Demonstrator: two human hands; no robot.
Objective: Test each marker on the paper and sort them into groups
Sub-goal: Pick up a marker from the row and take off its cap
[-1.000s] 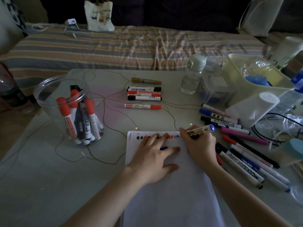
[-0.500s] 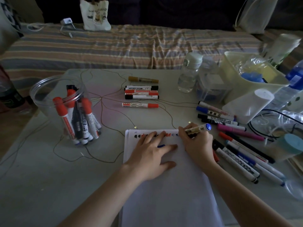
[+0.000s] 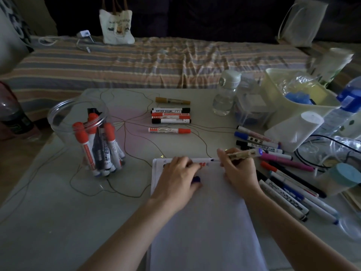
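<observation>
A white paper pad [image 3: 205,222] lies on the table in front of me, with coloured scribbles along its top edge. My right hand [image 3: 239,172] grips a gold-barrelled marker with a blue end [image 3: 244,154], its tip on the pad's top right corner. My left hand [image 3: 176,179] presses on the pad, and a blue cap [image 3: 196,179] shows under its fingers. Several red and black markers [image 3: 171,118] lie in a group beyond the pad. A clear jar [image 3: 86,133] at left holds more markers. Another spread of markers [image 3: 289,184] lies at right.
A water bottle [image 3: 226,92], clear box [image 3: 252,110], cream bin [image 3: 289,90], paper roll [image 3: 295,130] and teal-lidded container [image 3: 343,177] crowd the right side. Black cables [image 3: 312,153] run there. A striped bed [image 3: 136,61] lies beyond the table.
My left fingers have curled in from flat on the pad. My right hand has kept the marker tip at the pad's top edge.
</observation>
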